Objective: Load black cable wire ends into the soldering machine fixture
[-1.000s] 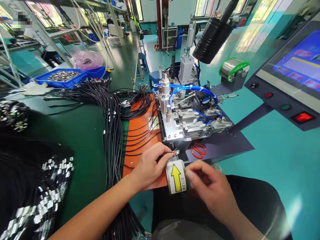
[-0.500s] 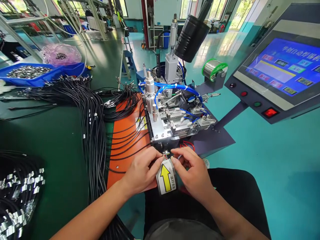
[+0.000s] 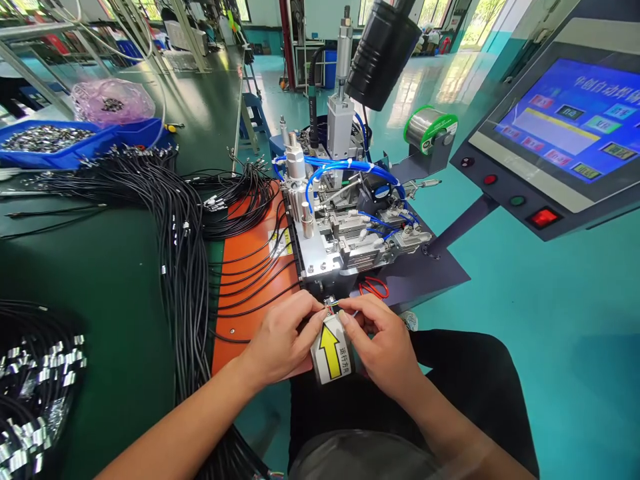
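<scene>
At the front of the soldering machine (image 3: 350,247), my left hand (image 3: 283,340) is closed in a pinch at thin coloured wires (image 3: 331,309). From the other side, my right hand (image 3: 384,341) also pinches at these wires, thumb and forefinger nearly meeting the left fingertips. The wires' ends lie by a small metal part (image 3: 330,301) at the machine's front edge. Just below the fingertips is a plate with a yellow arrow (image 3: 331,353); both thumbs rest close to its top. The fingers partly hide what they grip.
Black cables (image 3: 187,293) hang over the green table (image 3: 125,280), and several cross the orange board (image 3: 250,270). A blue tray (image 3: 55,160) of small metal parts stands at the left. A solder spool (image 3: 425,130) and a control screen (image 3: 565,127) are on the right.
My right forefinger has come down and inward onto the wires, closer to the left fingertips. My left hand keeps its pinch. The whole view has shifted slightly.
</scene>
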`<action>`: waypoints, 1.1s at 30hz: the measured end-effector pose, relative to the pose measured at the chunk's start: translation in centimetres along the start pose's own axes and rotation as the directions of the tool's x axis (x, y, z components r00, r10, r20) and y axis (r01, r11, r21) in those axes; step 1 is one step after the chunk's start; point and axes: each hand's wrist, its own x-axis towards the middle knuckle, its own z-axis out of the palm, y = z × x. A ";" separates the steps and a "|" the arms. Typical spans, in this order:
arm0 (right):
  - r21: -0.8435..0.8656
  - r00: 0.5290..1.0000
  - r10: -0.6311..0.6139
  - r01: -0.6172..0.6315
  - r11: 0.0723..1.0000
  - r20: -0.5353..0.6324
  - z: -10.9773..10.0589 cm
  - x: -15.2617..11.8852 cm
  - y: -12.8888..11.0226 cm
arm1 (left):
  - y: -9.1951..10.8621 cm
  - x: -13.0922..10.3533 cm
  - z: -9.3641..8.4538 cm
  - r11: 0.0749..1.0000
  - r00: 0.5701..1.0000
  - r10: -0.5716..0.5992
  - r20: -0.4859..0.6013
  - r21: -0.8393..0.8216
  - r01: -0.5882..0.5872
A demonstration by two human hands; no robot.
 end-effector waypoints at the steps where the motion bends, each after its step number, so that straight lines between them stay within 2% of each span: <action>1: 0.005 1.000 -0.001 0.001 1.000 0.000 0.0 0.0 0.0 | 0.0 0.0 0.0 1.000 1.000 0.000 0.000 0.002 0.000; 19: -0.039 0.998 -0.060 0.059 0.997 -0.017 0.1 -0.2 -0.2 | -0.2 0.0 0.1 1.000 1.000 0.014 0.009 0.023 -0.014; 23: -0.033 0.999 -0.018 0.017 0.999 -0.030 0.2 -0.1 0.1 | -0.1 0.0 0.1 0.999 1.000 0.018 0.004 0.027 -0.018; 27: 0.046 0.997 0.067 -0.064 0.997 -0.048 0.2 0.3 0.5 | 0.0 0.0 0.0 0.999 0.999 0.035 -0.010 0.019 -0.034; 33: 0.055 0.997 0.051 -0.048 0.997 -0.051 0.2 0.6 0.2 | 0.0 0.1 0.0 0.999 1.000 0.026 -0.014 0.019 -0.026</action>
